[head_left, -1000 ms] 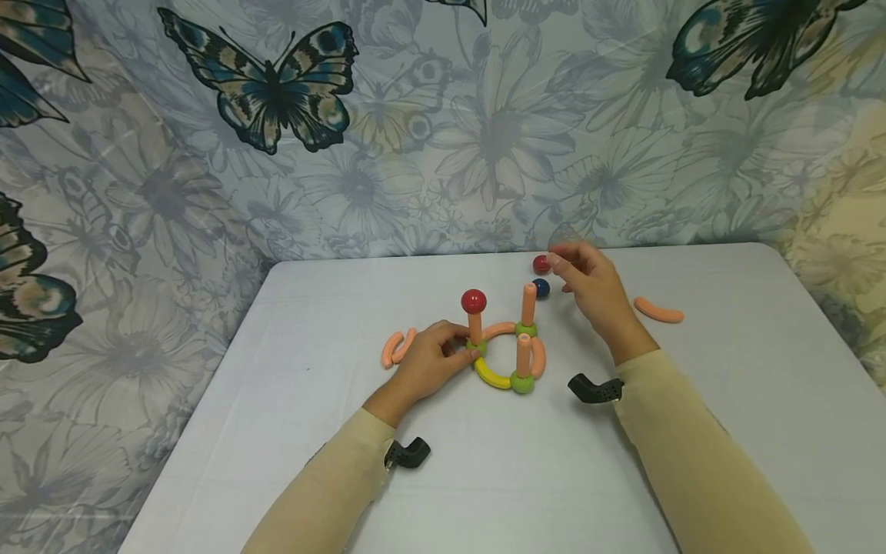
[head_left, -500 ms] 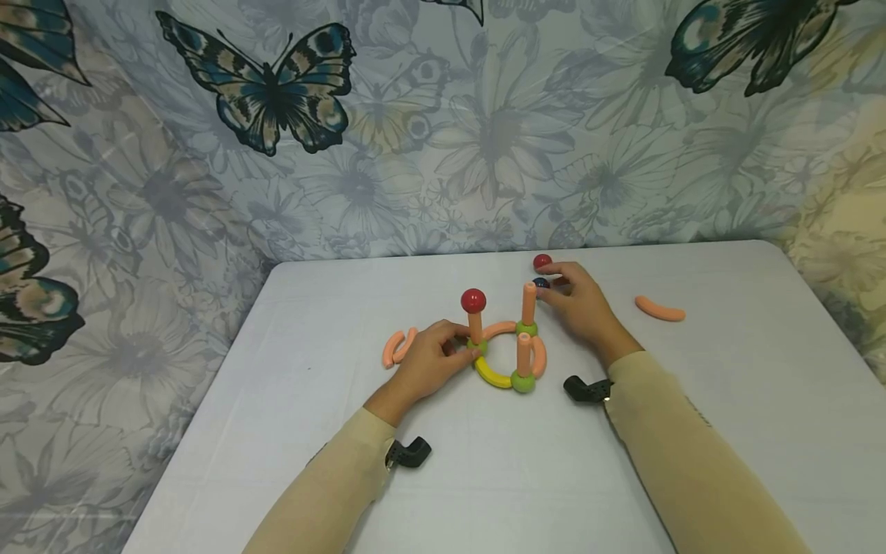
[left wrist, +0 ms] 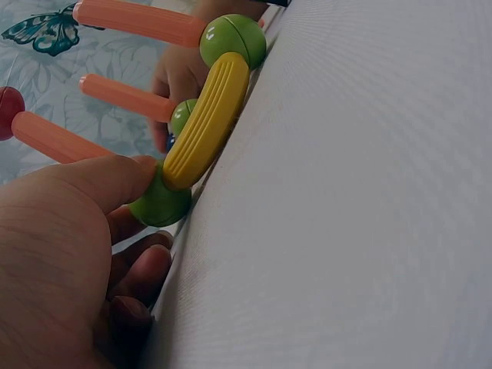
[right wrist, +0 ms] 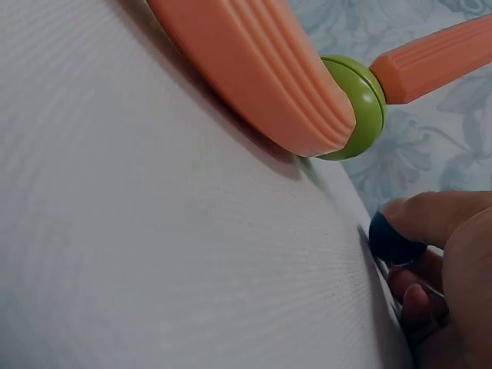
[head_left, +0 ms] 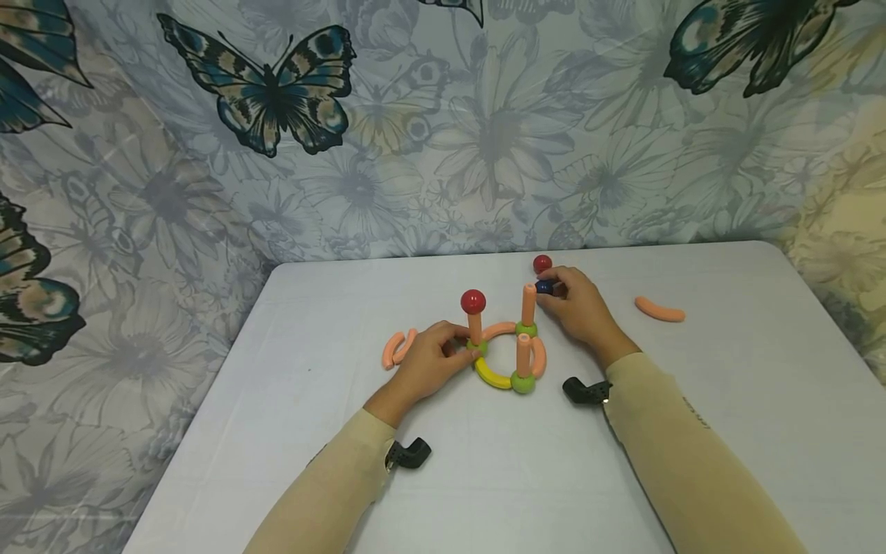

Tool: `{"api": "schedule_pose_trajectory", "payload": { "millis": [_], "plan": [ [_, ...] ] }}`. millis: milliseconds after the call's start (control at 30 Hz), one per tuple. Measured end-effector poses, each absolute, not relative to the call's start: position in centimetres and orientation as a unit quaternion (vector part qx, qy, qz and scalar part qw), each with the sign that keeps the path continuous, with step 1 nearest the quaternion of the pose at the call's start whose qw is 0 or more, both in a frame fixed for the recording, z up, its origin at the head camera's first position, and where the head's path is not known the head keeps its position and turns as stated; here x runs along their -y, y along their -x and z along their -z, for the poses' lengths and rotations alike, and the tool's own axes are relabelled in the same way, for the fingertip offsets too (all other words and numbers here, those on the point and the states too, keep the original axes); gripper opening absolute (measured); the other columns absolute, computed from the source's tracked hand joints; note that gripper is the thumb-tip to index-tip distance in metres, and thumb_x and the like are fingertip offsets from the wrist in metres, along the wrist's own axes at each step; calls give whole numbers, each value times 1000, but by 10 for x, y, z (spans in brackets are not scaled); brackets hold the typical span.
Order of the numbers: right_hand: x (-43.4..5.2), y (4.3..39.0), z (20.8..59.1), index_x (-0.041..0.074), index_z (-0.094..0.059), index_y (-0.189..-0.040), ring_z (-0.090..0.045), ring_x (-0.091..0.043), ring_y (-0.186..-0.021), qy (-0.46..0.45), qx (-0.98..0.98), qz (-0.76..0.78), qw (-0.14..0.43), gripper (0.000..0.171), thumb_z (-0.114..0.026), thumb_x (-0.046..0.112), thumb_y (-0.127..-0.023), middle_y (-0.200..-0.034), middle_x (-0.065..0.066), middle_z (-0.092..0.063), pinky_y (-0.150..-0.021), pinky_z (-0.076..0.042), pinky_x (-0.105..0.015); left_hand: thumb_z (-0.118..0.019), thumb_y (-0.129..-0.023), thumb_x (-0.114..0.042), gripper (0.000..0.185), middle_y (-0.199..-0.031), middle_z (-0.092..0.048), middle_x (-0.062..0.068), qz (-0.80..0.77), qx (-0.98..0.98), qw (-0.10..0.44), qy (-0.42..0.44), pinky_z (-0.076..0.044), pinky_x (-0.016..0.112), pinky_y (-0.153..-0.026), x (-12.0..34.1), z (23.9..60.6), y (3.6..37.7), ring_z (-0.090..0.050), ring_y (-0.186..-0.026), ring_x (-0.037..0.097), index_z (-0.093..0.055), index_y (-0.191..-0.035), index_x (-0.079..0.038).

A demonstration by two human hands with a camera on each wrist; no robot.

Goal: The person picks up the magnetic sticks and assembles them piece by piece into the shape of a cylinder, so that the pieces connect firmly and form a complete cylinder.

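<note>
Blue ball is sitting near the centre of the head view, just right of the toy ring, pinched between the thumb and fingers of the right hand; in the right wrist view the ball is lying against the table under the thumb, at the lower right of the frame.

Largest of all, the butterfly-and-flower cloth is filling the upper half of the head view, with four butterflies showing, all but one cut off by the frame edges. Below it the white table is taking up the lower half, its near edge cut off.

The two sleeved arms are coming in from the bottom. The left hand is gripping the base of the ring structure at centre, its fingers curled round the left green joint.

The ring is showing three green joints, three upright orange sticks, one yellow curved piece and two orange curved pieces; the left stick is carrying one red ball.

Three loose orange curved pieces are lying on the table: two touching, left of the left hand, one well apart at the right. A second red ball is resting just above the right hand.

The right hand's fingertips are mostly hidden behind the ball.
</note>
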State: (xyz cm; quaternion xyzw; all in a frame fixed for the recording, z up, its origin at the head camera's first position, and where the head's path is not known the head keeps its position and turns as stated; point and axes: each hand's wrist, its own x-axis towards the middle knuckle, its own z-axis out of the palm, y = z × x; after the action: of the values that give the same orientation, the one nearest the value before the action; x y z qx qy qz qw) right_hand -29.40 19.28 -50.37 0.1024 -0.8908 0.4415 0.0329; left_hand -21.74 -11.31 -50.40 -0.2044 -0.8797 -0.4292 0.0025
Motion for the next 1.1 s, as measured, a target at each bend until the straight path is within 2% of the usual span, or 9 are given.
{"api": "schedule_pose_trajectory", "payload": {
  "millis": [233,367,500,667,800,1100],
  "plan": [
    [-195,289,495,6,-62,-143,-57,-36,-121,-69,867,-492,22,39,-73,20,-108,-143,-16,-60,-102,-48,-52,-84,-100,-24,31,-108,-70,0,434,877,4,205,-51,30,-74,113,506,217,-59,-83,13,-78,-127,-10],
    [-199,285,482,10,-61,-146,-56,-31,-118,-56,851,-521,18,42,-71,29,-110,-144,-12,-59,-89,-53,-42,-84,-100,-25,31,-109,-70,-1,434,877,1,204,-51,29,-74,114,507,217,-59,-83,12,-78,-127,-11],
    [-203,280,464,10,-62,-148,-57,-27,-110,-68,833,-548,25,48,-73,37,-108,-142,-11,-59,-78,-53,-35,-84,-100,-25,31,-109,-71,-1,435,877,4,203,-51,29,-73,114,507,217,-59,-82,12,-79,-127,-11],
    [-204,273,445,8,-63,-148,-61,-24,-108,-103,814,-571,34,50,-74,34,-108,-141,-10,-60,-84,-51,-33,-85,-99,-24,30,-109,-70,-3,434,878,7,202,-52,30,-73,113,507,217,-60,-83,12,-79,-126,-11],
    [-202,267,432,7,-65,-146,-61,-24,-110,-130,800,-585,33,45,-75,28,-107,-140,-9,-60,-88,-49,-31,-84,-99,-24,30,-108,-70,-4,434,878,6,201,-52,30,-74,113,506,217,-60,-83,12,-79,-126,-11],
    [-192,255,408,6,-69,-138,-61,-29,-106,-189,790,-583,34,35,-77,16,-105,-127,-10,-65,-87,-52,-28,-84,-100,-24,30,-108,-70,-1,433,878,5,204,-51,29,-74,114,505,217,-59,-83,12,-79,-126,-11]
  ]
}}
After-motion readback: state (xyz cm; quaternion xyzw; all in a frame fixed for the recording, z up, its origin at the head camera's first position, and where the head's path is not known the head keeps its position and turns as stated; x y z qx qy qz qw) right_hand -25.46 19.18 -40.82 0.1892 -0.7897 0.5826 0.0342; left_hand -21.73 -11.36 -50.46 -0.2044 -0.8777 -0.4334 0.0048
